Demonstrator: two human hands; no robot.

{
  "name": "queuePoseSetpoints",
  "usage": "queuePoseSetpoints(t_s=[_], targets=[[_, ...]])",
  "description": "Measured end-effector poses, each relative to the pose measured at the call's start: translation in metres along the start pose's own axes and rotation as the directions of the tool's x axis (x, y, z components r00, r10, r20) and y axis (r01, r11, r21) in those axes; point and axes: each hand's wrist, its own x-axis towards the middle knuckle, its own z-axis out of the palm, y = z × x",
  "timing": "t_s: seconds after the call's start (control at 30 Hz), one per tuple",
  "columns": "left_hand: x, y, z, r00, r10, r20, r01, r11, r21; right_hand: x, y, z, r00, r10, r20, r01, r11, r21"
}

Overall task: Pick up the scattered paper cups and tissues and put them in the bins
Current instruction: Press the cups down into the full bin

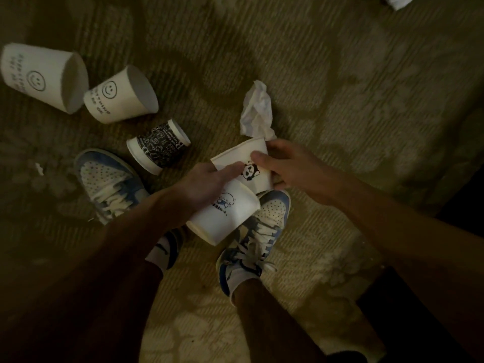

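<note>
Item: litter on carpet (340,74), viewed from above; bins not in view.

- Left hand (207,184): grips cloud cup (222,216), held on its side above the right shoe (262,231).
- Right hand (288,166): thumb over and fingers under panda cup (248,163). The two cups touch end to end between the hands; whether one sits inside the other cannot be told.
- Tissue (258,111): crumpled, on the carpet just beyond the panda cup, nearer the right hand.
- Black cup (159,145): on its side, left of the hands and nearer the left hand, long axis running near-left to far-right.
- Two smiley cups (120,95) (42,74): on their sides, farther left, touching or nearly so.
- Second tissue (398,1): far right edge, well apart.

Judgement: both hands are occupied, so the tissue or black cup likely needs a freed hand first.
</note>
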Motion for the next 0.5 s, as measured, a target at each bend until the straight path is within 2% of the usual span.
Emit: queuePoseSetpoints(t_s=[0.07,0.17,0.23,0.33,0.5], targets=[[0.0,-0.001,-0.004,1.0,0.0,-0.004,0.0,1.0,-0.03,0.01,-0.005,0.004,0.992,-0.012,-0.123,0.001,0.996,-0.087],[0.0,-0.004,-0.011,1.0,-0.004,0.014,0.005,0.999,-0.032,0.028,-0.014,0.004,0.954,-0.131,-0.271,0.063,0.967,-0.246],[0.0,-0.009,-0.017,1.0,0.01,0.009,-0.01,1.0,-0.006,0.039,-0.02,0.005,0.954,-0.142,-0.265,0.071,0.963,-0.26],[-0.001,-0.02,-0.025,0.998,0.052,-0.032,-0.05,0.998,0.046,0.049,-0.024,0.013,0.96,-0.071,-0.27,0.007,0.973,-0.231],[-0.008,-0.038,-0.037,0.998,0.053,-0.037,-0.051,0.996,0.067,0.049,-0.027,0.011,0.935,-0.089,-0.344,-0.041,0.934,-0.355]])
